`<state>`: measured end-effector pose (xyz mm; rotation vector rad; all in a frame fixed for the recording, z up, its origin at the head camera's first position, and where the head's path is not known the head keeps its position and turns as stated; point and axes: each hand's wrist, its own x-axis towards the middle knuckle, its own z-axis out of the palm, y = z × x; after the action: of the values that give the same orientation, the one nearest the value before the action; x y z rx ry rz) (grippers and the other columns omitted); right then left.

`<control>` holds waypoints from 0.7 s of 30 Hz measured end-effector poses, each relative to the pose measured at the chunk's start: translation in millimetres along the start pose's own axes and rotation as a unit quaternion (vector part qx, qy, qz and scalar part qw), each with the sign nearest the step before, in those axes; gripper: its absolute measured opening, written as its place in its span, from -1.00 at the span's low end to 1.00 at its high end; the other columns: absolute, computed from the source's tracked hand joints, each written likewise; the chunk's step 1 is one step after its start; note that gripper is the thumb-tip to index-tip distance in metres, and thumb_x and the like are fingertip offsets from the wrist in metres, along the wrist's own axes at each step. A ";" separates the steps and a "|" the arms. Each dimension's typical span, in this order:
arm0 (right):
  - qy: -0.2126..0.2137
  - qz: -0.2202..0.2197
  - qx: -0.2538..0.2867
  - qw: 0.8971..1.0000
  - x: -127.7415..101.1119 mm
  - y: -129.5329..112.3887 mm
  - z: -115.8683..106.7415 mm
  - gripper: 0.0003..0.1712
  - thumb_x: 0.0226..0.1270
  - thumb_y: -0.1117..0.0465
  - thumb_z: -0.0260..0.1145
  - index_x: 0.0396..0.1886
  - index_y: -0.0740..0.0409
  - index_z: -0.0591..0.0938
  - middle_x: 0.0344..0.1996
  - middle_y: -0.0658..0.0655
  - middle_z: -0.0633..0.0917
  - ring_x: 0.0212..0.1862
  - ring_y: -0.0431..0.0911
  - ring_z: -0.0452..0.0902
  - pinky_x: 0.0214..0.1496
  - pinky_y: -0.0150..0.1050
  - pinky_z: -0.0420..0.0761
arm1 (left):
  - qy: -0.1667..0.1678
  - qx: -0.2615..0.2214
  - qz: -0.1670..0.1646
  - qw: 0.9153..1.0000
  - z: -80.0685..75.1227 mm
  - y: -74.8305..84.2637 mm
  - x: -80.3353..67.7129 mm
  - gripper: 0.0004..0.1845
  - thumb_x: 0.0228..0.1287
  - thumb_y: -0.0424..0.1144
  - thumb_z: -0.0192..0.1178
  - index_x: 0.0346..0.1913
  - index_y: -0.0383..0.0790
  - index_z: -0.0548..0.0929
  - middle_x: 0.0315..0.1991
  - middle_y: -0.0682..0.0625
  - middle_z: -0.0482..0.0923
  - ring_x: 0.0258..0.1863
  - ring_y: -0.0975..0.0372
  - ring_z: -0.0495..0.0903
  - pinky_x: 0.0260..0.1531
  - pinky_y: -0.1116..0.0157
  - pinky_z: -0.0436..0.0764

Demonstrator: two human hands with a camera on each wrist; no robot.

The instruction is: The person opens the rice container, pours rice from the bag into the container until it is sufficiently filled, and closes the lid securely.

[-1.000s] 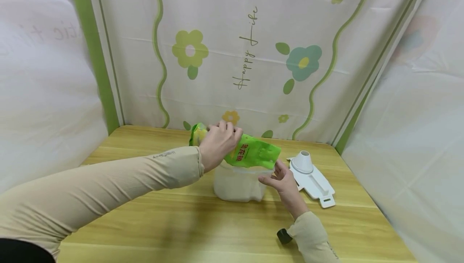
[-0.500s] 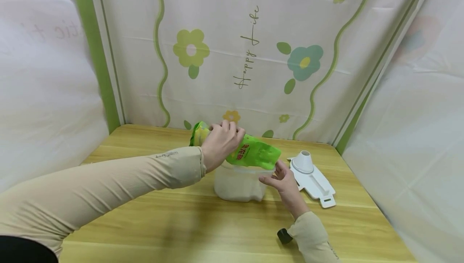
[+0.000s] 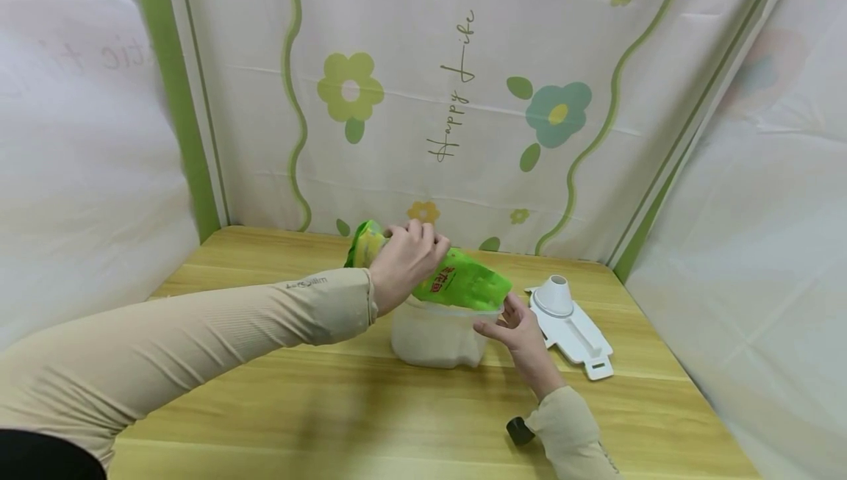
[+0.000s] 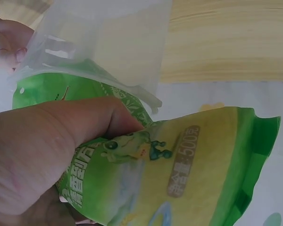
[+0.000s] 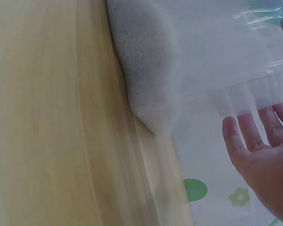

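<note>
In the head view my left hand (image 3: 406,263) grips a green and yellow rice bag (image 3: 466,281) by its middle. The bag lies tilted, its right end down at the mouth of a translucent container (image 3: 437,337). From the left wrist view, the bag's green end (image 4: 42,87) is partly inside the container's rim, and the thumb presses on the printed side. My right hand (image 3: 523,337) holds the container's right end, thumb at the front and fingers round the far side. White grains (image 5: 144,61) fill the container's lower part in the right wrist view.
On the wooden table (image 3: 397,421), a white lid (image 3: 582,340) with a cone-shaped spout (image 3: 554,296) lies right of the container. A flower-print curtain (image 3: 410,98) hangs behind, and pale sheets close off both sides.
The bag's right end has dipped slightly toward the container, and my left hand has shifted a little to the right. My right hand and the container stay in place.
</note>
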<state>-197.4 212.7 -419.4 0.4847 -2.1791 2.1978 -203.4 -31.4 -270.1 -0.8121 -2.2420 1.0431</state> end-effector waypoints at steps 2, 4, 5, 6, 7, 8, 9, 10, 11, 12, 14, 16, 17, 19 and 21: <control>0.001 0.000 0.002 1.000 0.0 -0.2 0.5 -0.18 0.19 0.33 0.47 0.44 0.01 0.35 0.39 0.00 0.37 0.41 -0.08 0.20 0.35 -0.13 0.33 | 0.001 0.002 0.003 1.000 0.0 0.1 -0.1 -0.61 0.27 -0.16 0.28 0.04 -0.26 0.45 -0.26 -0.16 0.54 -0.32 0.06 0.60 -0.44 0.24 0.67; 0.003 0.001 0.004 1.000 0.0 -0.4 0.9 -0.19 0.19 0.33 0.47 0.42 0.03 0.36 0.38 0.01 0.38 0.40 -0.07 0.22 0.33 -0.16 0.36 | -0.001 0.004 0.006 1.000 0.1 0.2 0.0 -0.60 0.27 -0.14 0.28 0.04 -0.25 0.44 -0.26 -0.16 0.54 -0.32 0.07 0.60 -0.44 0.24 0.66; 0.005 0.002 0.005 1.000 0.0 -0.6 1.3 -0.19 0.18 0.33 0.47 0.42 0.04 0.37 0.38 0.02 0.39 0.39 -0.06 0.22 0.32 -0.16 0.37 | -0.002 0.006 0.007 1.000 0.2 0.2 0.0 -0.60 0.27 -0.13 0.28 0.04 -0.25 0.44 -0.26 -0.15 0.54 -0.32 0.07 0.60 -0.44 0.24 0.66; 0.006 0.003 0.006 1.000 -0.1 -0.7 1.5 -0.19 0.18 0.33 0.48 0.41 0.04 0.37 0.37 0.02 0.40 0.39 -0.06 0.23 0.31 -0.17 0.38 | -0.002 0.007 0.008 1.000 0.1 0.1 0.0 -0.60 0.27 -0.12 0.27 0.04 -0.25 0.44 -0.27 -0.15 0.54 -0.33 0.07 0.60 -0.44 0.24 0.66; 0.007 0.004 0.006 1.000 -0.1 -0.9 1.8 -0.20 0.18 0.33 0.48 0.41 0.05 0.37 0.37 0.03 0.40 0.39 -0.05 0.24 0.31 -0.16 0.39 | -0.003 0.008 0.009 1.000 -0.1 0.0 0.0 -0.60 0.27 -0.12 0.27 0.04 -0.24 0.45 -0.26 -0.15 0.54 -0.33 0.08 0.60 -0.44 0.25 0.66; 0.009 0.006 0.008 1.000 -0.1 -0.8 1.9 -0.20 0.17 0.34 0.48 0.41 0.06 0.37 0.36 0.04 0.41 0.38 -0.05 0.25 0.30 -0.16 0.40 | -0.003 0.009 0.011 1.000 -0.2 0.0 0.2 -0.61 0.27 -0.12 0.27 0.04 -0.24 0.45 -0.26 -0.15 0.54 -0.33 0.08 0.60 -0.44 0.25 0.65; 0.010 0.007 0.009 1.000 -0.2 -1.0 2.1 -0.20 0.17 0.34 0.48 0.41 0.06 0.37 0.36 0.05 0.42 0.38 -0.04 0.26 0.29 -0.15 0.40 | -0.003 0.010 0.012 1.000 -0.5 -0.2 0.3 -0.61 0.28 -0.13 0.27 0.04 -0.24 0.45 -0.27 -0.15 0.54 -0.34 0.08 0.59 -0.44 0.26 0.65; 0.010 0.008 0.010 1.000 -0.3 -0.8 2.2 -0.20 0.17 0.35 0.48 0.40 0.07 0.37 0.35 0.05 0.42 0.37 -0.03 0.27 0.28 -0.15 0.42 | -0.002 0.012 0.013 1.000 -0.6 -0.3 0.4 -0.62 0.28 -0.13 0.26 0.04 -0.23 0.45 -0.27 -0.14 0.54 -0.35 0.09 0.59 -0.44 0.26 0.64; 0.012 0.009 0.012 1.000 -0.3 -0.9 2.3 -0.19 0.16 0.35 0.48 0.40 0.07 0.37 0.35 0.06 0.43 0.36 -0.03 0.27 0.28 -0.14 0.42 | -0.001 0.015 0.014 1.000 -0.8 -0.4 0.6 -0.63 0.28 -0.14 0.26 0.03 -0.23 0.45 -0.28 -0.14 0.55 -0.36 0.09 0.58 -0.44 0.27 0.64; 0.012 0.009 0.013 1.000 -0.4 -1.0 2.4 -0.19 0.16 0.35 0.48 0.40 0.08 0.37 0.34 0.07 0.43 0.36 -0.02 0.28 0.27 -0.14 0.43 | 0.000 0.017 0.015 1.000 -0.9 -0.5 0.9 -0.64 0.28 -0.15 0.25 0.02 -0.23 0.45 -0.28 -0.13 0.54 -0.38 0.10 0.57 -0.45 0.27 0.63; 0.014 0.011 0.017 1.000 -0.5 -1.1 2.5 -0.19 0.16 0.35 0.49 0.40 0.08 0.37 0.33 0.08 0.44 0.35 -0.01 0.30 0.25 -0.13 0.46 | 0.002 0.022 0.017 1.000 -1.0 -0.7 1.4 -0.67 0.28 -0.16 0.23 0.01 -0.22 0.44 -0.30 -0.12 0.54 -0.40 0.11 0.56 -0.46 0.28 0.62; 0.015 0.012 0.018 1.000 -0.7 -1.0 2.5 -0.19 0.15 0.35 0.49 0.40 0.08 0.38 0.33 0.08 0.44 0.34 -0.01 0.31 0.23 -0.13 0.48 | 0.002 0.027 0.020 0.999 -1.0 -1.0 1.7 -0.68 0.29 -0.17 0.22 0.00 -0.22 0.44 -0.32 -0.10 0.53 -0.41 0.12 0.55 -0.46 0.29 0.60; 0.015 0.013 0.018 1.000 -0.9 -1.2 2.6 -0.19 0.15 0.35 0.49 0.40 0.08 0.38 0.32 0.09 0.45 0.33 0.00 0.32 0.22 -0.12 0.48 | 0.001 0.029 0.022 0.999 -1.2 -1.1 1.7 -0.68 0.29 -0.17 0.21 0.00 -0.22 0.44 -0.33 -0.10 0.52 -0.42 0.12 0.55 -0.47 0.30 0.59; 0.015 0.013 0.019 1.000 -1.2 -1.1 2.7 -0.20 0.16 0.35 0.49 0.39 0.08 0.38 0.32 0.09 0.45 0.32 0.01 0.34 0.21 -0.12 0.50 | 0.002 0.032 0.026 0.999 -1.2 -1.3 1.4 -0.68 0.28 -0.17 0.21 0.00 -0.23 0.44 -0.34 -0.09 0.52 -0.42 0.13 0.54 -0.47 0.31 0.58; 0.014 0.013 0.019 1.000 -1.4 -0.9 2.7 -0.21 0.16 0.36 0.48 0.39 0.09 0.38 0.32 0.10 0.45 0.32 0.01 0.34 0.21 -0.12 0.50 | 0.003 0.036 0.030 0.999 -1.2 -1.4 1.1 -0.67 0.27 -0.18 0.21 0.01 -0.23 0.44 -0.34 -0.09 0.51 -0.42 0.14 0.52 -0.46 0.32 0.56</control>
<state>-195.3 210.4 -419.0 0.4276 -2.1454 2.2489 -203.8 -30.8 -268.0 -0.8542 -2.1749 1.1397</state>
